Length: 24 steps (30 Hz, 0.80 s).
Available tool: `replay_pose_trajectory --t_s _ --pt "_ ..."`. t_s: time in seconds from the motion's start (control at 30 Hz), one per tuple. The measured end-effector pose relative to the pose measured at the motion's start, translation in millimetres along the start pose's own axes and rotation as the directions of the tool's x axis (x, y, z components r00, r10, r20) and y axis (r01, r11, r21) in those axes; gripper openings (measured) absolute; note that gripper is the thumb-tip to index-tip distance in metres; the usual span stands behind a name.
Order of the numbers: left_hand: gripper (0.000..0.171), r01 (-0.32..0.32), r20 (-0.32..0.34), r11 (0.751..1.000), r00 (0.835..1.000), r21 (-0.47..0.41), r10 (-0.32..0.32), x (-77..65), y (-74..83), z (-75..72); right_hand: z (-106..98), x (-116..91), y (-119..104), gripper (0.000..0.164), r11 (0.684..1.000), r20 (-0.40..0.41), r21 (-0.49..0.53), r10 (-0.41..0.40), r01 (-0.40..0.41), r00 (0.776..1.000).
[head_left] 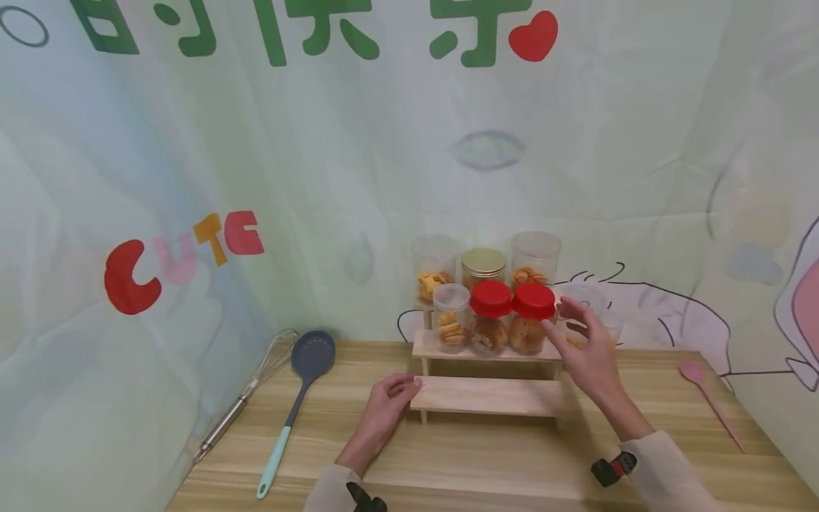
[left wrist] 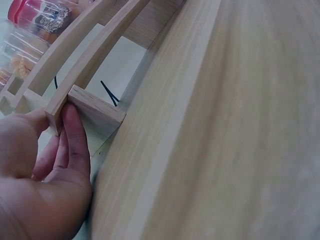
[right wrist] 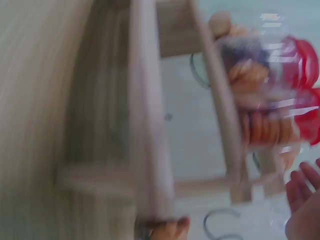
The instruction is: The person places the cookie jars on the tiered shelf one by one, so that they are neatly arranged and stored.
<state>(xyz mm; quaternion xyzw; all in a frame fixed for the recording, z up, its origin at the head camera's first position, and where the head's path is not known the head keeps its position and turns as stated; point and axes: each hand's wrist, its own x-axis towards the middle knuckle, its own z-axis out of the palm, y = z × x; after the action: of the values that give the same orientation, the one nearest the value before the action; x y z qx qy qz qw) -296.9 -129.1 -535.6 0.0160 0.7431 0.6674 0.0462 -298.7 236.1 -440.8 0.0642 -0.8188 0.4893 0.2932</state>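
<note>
A tiered wooden rack stands on the table with jars on its upper steps. My left hand pinches the left end of its lowest board, thumb above and fingers below in the left wrist view. My right hand is beside the right red-lidded jar, thumb and fingers spread around its right side near the lid. To its left on the middle step stand another red-lidded jar and a clear jar of cookies. In the right wrist view the fingers lie just off the red lids.
On the top step are two clear snack jars and a gold-lidded jar. Behind my right hand shows another clear container. A whisk and a slotted skimmer lie left; a pink spoon lies right. A printed curtain hangs behind.
</note>
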Motion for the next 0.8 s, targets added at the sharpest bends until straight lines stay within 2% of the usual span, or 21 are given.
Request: replay_pose_trajectory --t_s 0.2,0.37,0.47,0.63,0.8 --pt "0.053 -0.002 -0.003 1.000 1.000 -0.004 0.002 -1.1 1.2 0.6 -22.9 2.5 27.2 0.041 0.999 -0.116 -0.008 -0.035 0.034 0.993" --pt "0.054 -0.005 0.000 1.000 1.000 0.003 0.005 -0.1 -0.6 0.5 -39.2 9.3 49.6 0.033 1.000 -0.231 -0.020 -0.011 0.006 0.973" --pt "0.054 -0.005 0.003 1.000 1.000 0.000 0.005 0.9 -1.6 0.6 -47.6 12.9 60.5 0.032 0.999 -0.269 -0.032 0.019 -0.028 0.963" --pt "0.054 -0.002 0.005 1.000 1.000 -0.001 0.002 1.5 -1.6 0.8 -59.3 19.0 74.4 0.037 0.990 -0.248 -0.106 0.068 -0.096 0.966" --pt "0.052 -0.001 0.002 1.000 1.000 0.001 0.001 0.6 0.0 1.2 -66.6 25.2 84.1 0.051 0.972 -0.135 -0.174 0.138 -0.161 0.981"
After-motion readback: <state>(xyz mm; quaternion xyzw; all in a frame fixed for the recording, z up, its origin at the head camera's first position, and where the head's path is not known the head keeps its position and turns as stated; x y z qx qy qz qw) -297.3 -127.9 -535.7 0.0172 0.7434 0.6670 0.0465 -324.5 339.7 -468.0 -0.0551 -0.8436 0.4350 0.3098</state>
